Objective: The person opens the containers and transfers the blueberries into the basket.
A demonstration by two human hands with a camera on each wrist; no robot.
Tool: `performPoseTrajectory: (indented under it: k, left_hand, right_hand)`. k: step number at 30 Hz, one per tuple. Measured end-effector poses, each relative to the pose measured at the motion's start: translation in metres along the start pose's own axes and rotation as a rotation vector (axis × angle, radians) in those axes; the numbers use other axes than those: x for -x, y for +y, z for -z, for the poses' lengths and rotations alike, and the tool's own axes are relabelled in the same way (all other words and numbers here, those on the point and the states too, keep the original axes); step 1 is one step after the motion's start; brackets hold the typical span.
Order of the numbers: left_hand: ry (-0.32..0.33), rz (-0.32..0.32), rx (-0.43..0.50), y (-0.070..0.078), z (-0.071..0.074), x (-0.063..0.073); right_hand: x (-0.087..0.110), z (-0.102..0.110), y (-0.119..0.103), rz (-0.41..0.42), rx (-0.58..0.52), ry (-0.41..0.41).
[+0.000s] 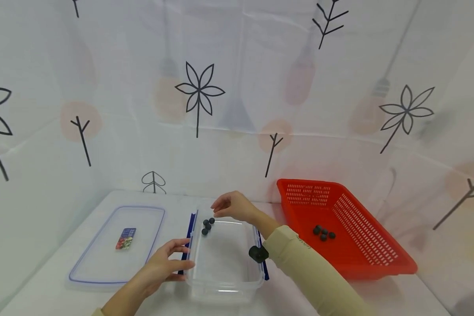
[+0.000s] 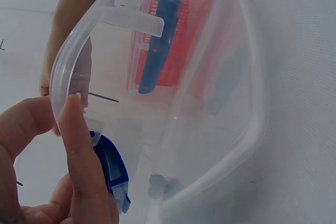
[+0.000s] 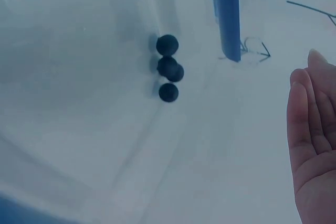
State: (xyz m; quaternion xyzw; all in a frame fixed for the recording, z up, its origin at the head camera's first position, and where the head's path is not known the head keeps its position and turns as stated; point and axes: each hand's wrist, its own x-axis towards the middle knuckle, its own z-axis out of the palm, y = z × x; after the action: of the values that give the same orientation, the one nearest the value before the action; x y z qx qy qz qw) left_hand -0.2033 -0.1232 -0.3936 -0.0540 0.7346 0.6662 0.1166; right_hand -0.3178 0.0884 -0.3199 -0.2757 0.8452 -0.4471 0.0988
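A clear plastic food container (image 1: 225,287) with blue side latches stands without its lid. Several dark, round blueberry-like fruits (image 1: 205,231) lie inside, clustered at its far left corner; they also show in the right wrist view as dark balls (image 3: 168,45). My left hand (image 1: 162,265) grips the container's left side, and in the left wrist view the thumb and a finger (image 2: 79,150) pinch its rim. My right hand (image 1: 237,206) hovers over the far edge, fingers close together. In the right wrist view that hand (image 3: 315,145) shows nothing in its fingers.
A red perforated basket (image 1: 363,263) stands on the right with several of the same dark fruits (image 1: 323,237) on its floor. Flat on the left lies a clear lid (image 1: 98,259) with a blue seal and a label (image 1: 125,238). A patterned curtain (image 1: 237,109) hangs behind.
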Motion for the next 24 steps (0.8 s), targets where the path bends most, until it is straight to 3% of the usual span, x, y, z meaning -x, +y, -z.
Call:
performPoseTrajectory:
  k: [7, 19, 24]
  left_hand:
    - [0.010, 0.005, -0.004, 0.000, 0.001, 0.000]
    - [-0.015, 0.002, 0.012, -0.001, 0.003, 0.000]
    - [-0.034, -0.011, 0.023, -0.001, 0.003, 0.000]
  right_hand:
    - [-0.016, -0.017, 0.004, -0.006, -0.003, 0.000]
    - [-0.036, -0.032, 0.032, -0.099, -0.012, 0.020]
    - [-0.043, -0.041, 0.043, -0.106, 0.057, -0.022]
